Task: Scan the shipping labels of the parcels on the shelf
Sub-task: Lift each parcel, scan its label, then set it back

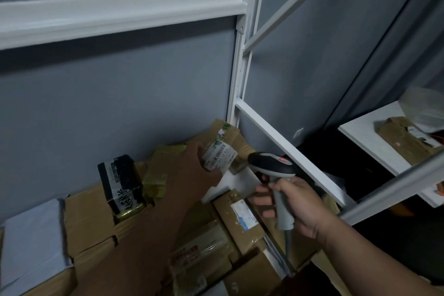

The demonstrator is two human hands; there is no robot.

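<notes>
My left hand (192, 163) grips a small cardboard parcel (228, 141) at the back right corner of the shelf, tilting it so its white barcode label (219, 156) faces the camera. My right hand (293, 204) holds a grey and black handheld barcode scanner (274, 166) by its handle, its head close to the right of the label. A red light shows on top of the scanner. Its cable hangs down below my fist.
Several cardboard parcels (240, 216) and a black box (120, 182) crowd the shelf, with a grey mailer bag (31, 242) at left. White shelf uprights and braces (237, 79) stand right of the parcel. Another shelf board (374, 141) with a parcel lies at far right.
</notes>
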